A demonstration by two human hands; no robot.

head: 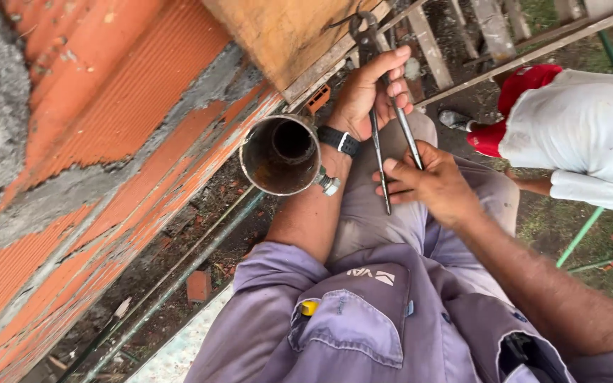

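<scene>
Long-handled metal pincers (377, 135) point up at a wooden form board (299, 35), their jaws at the board's lower edge by a thin wire. My left hand (367, 92), with a black wristwatch, grips the pincers just below the jaws. My right hand (427, 181) closes on the lower ends of the two handles. Both arms reach out from my lilac work shirt.
An open rusty steel tube (280, 154) with a bolt clamp stands just left of my left wrist. A red brick wall (94, 142) with grey mortar fills the left. A person in a white shirt and red cap (576, 128) is below right, by wooden slats and green rods.
</scene>
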